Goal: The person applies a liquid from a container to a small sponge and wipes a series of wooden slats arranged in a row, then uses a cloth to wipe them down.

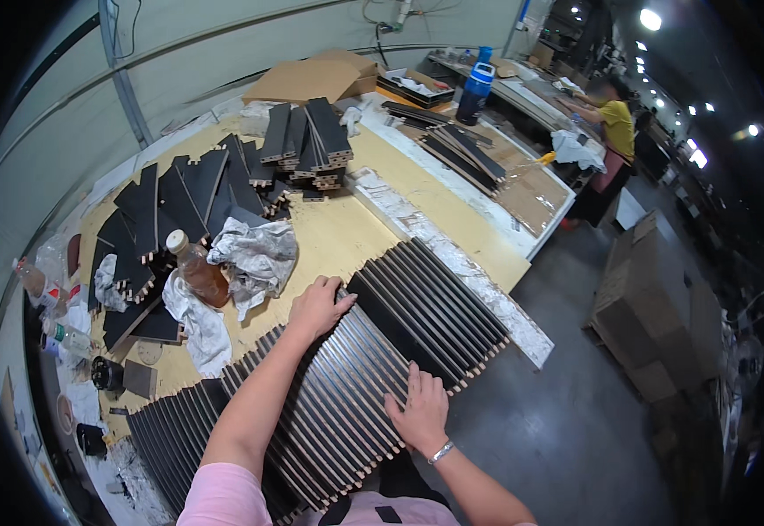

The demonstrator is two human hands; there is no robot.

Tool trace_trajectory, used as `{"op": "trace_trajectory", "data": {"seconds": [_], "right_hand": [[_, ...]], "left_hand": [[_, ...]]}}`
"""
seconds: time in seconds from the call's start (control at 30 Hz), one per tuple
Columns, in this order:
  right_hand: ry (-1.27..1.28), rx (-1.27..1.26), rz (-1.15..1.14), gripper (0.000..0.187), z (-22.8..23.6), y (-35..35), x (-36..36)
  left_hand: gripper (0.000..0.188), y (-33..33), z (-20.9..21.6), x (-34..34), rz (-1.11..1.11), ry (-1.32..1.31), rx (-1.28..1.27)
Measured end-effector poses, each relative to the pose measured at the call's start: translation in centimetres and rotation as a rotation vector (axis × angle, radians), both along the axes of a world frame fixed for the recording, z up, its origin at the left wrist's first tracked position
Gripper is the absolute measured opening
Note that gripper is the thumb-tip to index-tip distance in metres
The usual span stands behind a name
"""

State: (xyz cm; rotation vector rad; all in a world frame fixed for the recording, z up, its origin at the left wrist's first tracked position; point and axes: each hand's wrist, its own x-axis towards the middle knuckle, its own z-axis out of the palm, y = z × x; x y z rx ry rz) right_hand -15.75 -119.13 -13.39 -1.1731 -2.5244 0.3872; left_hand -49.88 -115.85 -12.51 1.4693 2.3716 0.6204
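A row of narrow dark-coated wooden slats (338, 386) with pale notched ends lies along the table's near edge. My left hand (314, 309) is closed at the far end of the shinier middle group, its thumb along the rightmost slat. At the near end of that same slat, my right hand (421, 410) grips with bent fingers, a bracelet on the wrist. The fingers partly hide the slat's two ends. To the right, beyond a flat dark strip, lies another group of slats (435, 307).
Stacked dark boards (307, 140) fill the table's back. A bottle of brown liquid (196, 267) stands beside crumpled white cloths (255, 254). A blue bottle (475, 92) is on the table's far right part. Cardboard boxes (654, 307) stand on the floor; a person in yellow (614, 127) works farther off.
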Motion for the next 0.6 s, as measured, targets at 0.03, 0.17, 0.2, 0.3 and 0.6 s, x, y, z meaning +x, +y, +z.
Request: {"op": "trace_trajectory", "data": {"seconds": [0.03, 0.17, 0.2, 0.3, 0.6], "right_hand": [[-0.008, 0.008, -0.014, 0.09, 0.0, -0.7, 0.0], [0.039, 0.011, -0.014, 0.089, 0.1, -3.3, 0.2], [0.043, -0.003, 0.001, 0.089, 0.5, -3.6, 0.2], [-0.039, -0.013, -0.005, 0.092, 1.9, -2.0, 0.1], [-0.059, 0.034, -0.04, 0.097, -0.2, 3.6, 2.2]], "left_hand": [[0.064, -0.7, -0.2, -0.1, -0.002, -0.003, -0.005], [0.063, -2.8, -0.4, 0.6, -0.011, 0.007, 0.0], [0.063, -3.2, -0.4, 0.5, -0.003, 0.024, -0.003], [0.073, -1.3, -1.2, 0.6, 0.02, 0.085, -0.04], [0.102, 2.4, -1.8, 3.9, -0.182, 0.367, 0.023]]}}
